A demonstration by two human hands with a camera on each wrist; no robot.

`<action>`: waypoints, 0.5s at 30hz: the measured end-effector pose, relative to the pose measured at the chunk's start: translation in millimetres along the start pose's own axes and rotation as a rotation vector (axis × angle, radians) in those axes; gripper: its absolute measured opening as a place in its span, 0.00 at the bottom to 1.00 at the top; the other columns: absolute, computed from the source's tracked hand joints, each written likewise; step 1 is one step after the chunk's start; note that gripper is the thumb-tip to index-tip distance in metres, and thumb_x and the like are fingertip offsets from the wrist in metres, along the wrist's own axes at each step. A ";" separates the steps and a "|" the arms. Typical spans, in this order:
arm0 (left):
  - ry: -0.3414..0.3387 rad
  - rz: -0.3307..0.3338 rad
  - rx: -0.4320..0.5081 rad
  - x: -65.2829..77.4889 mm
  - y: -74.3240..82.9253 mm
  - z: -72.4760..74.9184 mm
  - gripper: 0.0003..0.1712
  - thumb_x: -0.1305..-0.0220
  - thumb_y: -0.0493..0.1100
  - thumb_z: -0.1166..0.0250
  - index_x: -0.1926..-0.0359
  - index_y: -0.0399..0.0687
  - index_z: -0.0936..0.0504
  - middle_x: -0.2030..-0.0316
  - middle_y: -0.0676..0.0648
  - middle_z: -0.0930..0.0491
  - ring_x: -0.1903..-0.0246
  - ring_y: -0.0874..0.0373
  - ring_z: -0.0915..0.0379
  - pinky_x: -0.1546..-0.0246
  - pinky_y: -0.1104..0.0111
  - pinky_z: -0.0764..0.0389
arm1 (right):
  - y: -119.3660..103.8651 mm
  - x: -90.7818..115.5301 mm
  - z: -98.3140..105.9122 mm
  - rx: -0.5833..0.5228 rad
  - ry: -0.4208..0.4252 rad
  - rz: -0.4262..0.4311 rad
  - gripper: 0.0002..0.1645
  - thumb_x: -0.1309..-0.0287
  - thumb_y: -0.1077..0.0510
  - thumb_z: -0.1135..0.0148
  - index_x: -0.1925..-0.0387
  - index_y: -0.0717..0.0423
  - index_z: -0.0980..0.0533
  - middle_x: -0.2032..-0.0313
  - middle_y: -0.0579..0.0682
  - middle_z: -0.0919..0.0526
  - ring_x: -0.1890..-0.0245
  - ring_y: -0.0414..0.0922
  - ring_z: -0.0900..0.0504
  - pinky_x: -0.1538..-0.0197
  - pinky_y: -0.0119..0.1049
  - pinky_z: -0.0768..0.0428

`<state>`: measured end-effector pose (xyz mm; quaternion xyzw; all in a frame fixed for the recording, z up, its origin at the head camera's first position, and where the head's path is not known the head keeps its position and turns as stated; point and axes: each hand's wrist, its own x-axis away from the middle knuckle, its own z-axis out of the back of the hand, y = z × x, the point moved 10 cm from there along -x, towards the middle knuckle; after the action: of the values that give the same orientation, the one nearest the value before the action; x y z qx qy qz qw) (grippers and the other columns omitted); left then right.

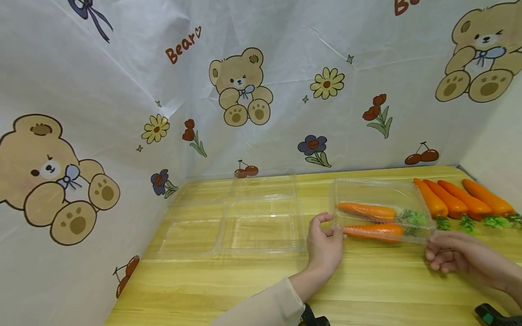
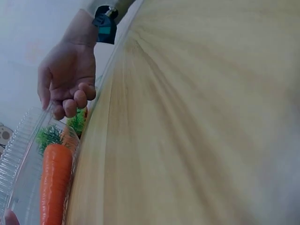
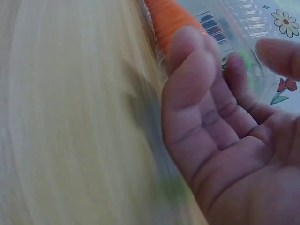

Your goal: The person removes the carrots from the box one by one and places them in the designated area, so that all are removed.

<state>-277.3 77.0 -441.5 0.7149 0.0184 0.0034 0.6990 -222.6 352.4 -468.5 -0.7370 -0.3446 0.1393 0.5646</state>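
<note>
A clear plastic box point(image 1: 375, 190) holds two orange carrots point(image 1: 369, 211) with green tops, lying side by side with their tips to the left. Its clear cover spans the carrots; whether the rim is fastened all round I cannot tell. My left hand point(image 1: 325, 244) grips the box's left edge near the front corner, thumb at the rim. At the front right corner, my right hand point(image 1: 469, 258) pinches the rim between thumb and curled fingers. The left wrist view shows that right hand point(image 2: 70, 79) at the corner, beside a carrot's leafy top point(image 2: 50, 136).
Several more carrots point(image 1: 465, 199) lie in a row on the table's right, leafy tops toward me. Clear plastic boxes point(image 1: 265, 226) stand open at the left. A bear-printed cloth point(image 1: 281, 149) rises behind the wooden table point(image 1: 195, 290).
</note>
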 end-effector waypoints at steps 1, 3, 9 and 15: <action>0.001 -0.004 0.005 0.3 -0.1 0.1 0.14 0.33 0.34 0.34 0.50 0.54 0.23 0.48 0.53 0.22 0.67 0.60 0.17 0.74 0.75 0.20 | 0.3 0.9 2.2 0.049 0.025 -0.005 0.31 0.16 0.59 0.77 0.46 0.55 0.21 0.53 0.48 0.14 0.54 0.45 0.12 0.51 0.40 0.11; 0.001 -0.005 0.023 1.1 -0.7 0.0 0.13 0.33 0.34 0.34 0.52 0.52 0.23 0.45 0.54 0.23 0.67 0.60 0.17 0.73 0.75 0.20 | 0.0 3.0 6.7 0.171 0.096 -0.015 0.28 0.15 0.58 0.74 0.46 0.55 0.22 0.55 0.47 0.14 0.57 0.46 0.13 0.54 0.42 0.11; 0.000 0.005 0.089 3.5 -2.9 0.3 0.09 0.33 0.32 0.35 0.56 0.49 0.22 0.40 0.54 0.25 0.65 0.58 0.16 0.71 0.75 0.17 | 0.1 9.2 12.1 0.571 0.290 -0.119 0.21 0.15 0.54 0.65 0.47 0.65 0.29 0.60 0.52 0.17 0.65 0.51 0.17 0.64 0.42 0.12; -0.009 -0.005 0.132 4.9 -3.3 0.2 0.08 0.33 0.31 0.36 0.57 0.47 0.21 0.39 0.52 0.26 0.64 0.55 0.16 0.67 0.70 0.13 | -15.2 18.2 19.0 0.936 0.560 -0.197 0.31 0.17 0.48 0.58 0.40 0.76 0.34 0.61 0.52 0.18 0.71 0.42 0.20 0.70 0.37 0.15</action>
<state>-272.4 77.0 -444.9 0.7594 0.0173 -0.0030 0.6504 -226.1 380.4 -457.2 -0.3807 -0.1502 0.0227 0.9122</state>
